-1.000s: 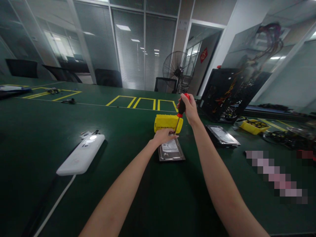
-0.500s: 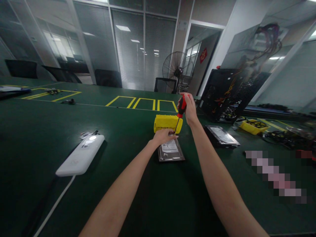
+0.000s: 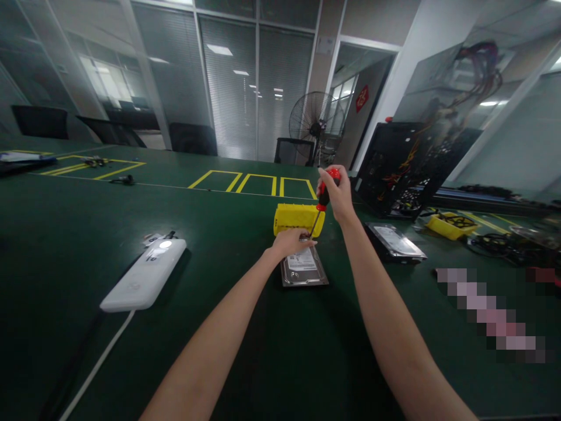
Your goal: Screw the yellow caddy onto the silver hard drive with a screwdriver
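A silver hard drive lies flat on the green table in front of me. My left hand rests on the drive's far end, fingers curled against it. My right hand is closed round the red and black handle of a screwdriver, held nearly upright. Its tip comes down at the drive's far edge beside my left fingers. A yellow box stands just behind the drive.
A white power bank with a cable lies to the left. A second hard drive lies to the right, near a black computer case, a yellow tray and loose cables. A fan stands beyond the table.
My right hand has shifted its hold on the screwdriver handle slightly, as if turning it. The left hand and the drive have stayed in place.
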`<state>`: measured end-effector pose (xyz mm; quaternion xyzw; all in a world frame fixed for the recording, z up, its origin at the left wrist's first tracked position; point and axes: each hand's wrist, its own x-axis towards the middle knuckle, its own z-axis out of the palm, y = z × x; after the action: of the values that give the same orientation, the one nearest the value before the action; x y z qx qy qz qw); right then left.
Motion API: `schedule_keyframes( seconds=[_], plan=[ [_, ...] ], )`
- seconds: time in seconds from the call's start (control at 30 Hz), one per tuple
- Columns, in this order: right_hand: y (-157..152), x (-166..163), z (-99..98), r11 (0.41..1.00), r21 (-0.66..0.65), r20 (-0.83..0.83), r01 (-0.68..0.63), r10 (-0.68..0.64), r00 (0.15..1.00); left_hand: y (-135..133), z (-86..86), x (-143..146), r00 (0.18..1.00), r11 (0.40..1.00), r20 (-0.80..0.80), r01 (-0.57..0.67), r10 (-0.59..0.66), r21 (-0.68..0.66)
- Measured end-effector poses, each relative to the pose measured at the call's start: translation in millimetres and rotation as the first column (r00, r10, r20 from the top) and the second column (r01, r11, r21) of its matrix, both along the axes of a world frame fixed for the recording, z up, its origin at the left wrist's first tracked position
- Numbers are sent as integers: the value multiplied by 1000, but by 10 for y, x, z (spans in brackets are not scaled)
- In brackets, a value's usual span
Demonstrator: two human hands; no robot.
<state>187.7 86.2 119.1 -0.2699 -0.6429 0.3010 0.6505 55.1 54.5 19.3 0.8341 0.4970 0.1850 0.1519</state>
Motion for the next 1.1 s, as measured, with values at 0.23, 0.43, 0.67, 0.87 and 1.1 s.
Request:
schedule_keyframes(
  seconds=[0.23, 0.43, 0.67, 0.87, 1.1],
  plan=[
    [102, 3, -35, 995, -52, -10, -90, 90, 996, 16, -13, -9, 999, 999, -2, 33, -33, 5],
    [75, -20, -45, 999, -39, -93, -36, 32, 995, 58, -61, 13, 1000, 999, -6, 5, -5, 35],
    [58, 11, -26, 999, -48, -60, -11, 8, 998, 24, -22, -1, 1000, 1000, 5, 17, -17, 11],
    [93, 26, -28, 995, -33, -49, -90, 88, 995, 22, -25, -5, 1000, 999, 4, 28, -28, 14],
    [62, 22, -31, 1000, -22, -90, -7, 5, 996, 36, -40, -10, 1000, 1000, 11, 28, -28, 6]
  ],
)
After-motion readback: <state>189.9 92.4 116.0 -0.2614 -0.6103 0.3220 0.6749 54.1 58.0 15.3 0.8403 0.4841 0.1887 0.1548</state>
